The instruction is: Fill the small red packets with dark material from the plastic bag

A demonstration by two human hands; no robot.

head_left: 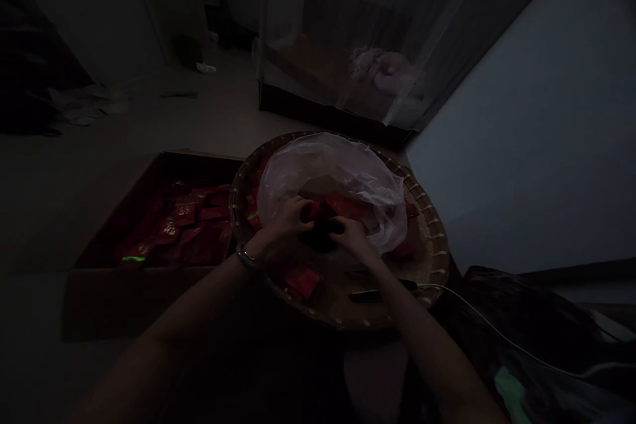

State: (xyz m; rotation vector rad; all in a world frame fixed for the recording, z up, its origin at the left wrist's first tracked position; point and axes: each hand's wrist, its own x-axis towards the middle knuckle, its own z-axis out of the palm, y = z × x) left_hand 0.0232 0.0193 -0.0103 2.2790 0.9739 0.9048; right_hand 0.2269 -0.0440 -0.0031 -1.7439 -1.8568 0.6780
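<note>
Over a round woven bamboo tray (437,238), my two hands meet at a small dark red packet (320,211). My left hand (292,217), with a bracelet on the wrist, curls its fingers round the packet's left side. On the other side my right hand (352,236) pinches the packet's edge. Dim light hides the packet's lower part. Behind the hands a clear plastic bag (330,156) lies open in the tray, with red packets (342,204) inside it. Nearer to me another red packet (304,281) rests on the tray.
Left of the tray stands a cardboard box (99,271) full of red packets (173,228). A phone-like dark object (365,295) with a white cable (477,308) lies in the tray. Beyond is a netted bed (318,73); a wall (536,106) rises at right.
</note>
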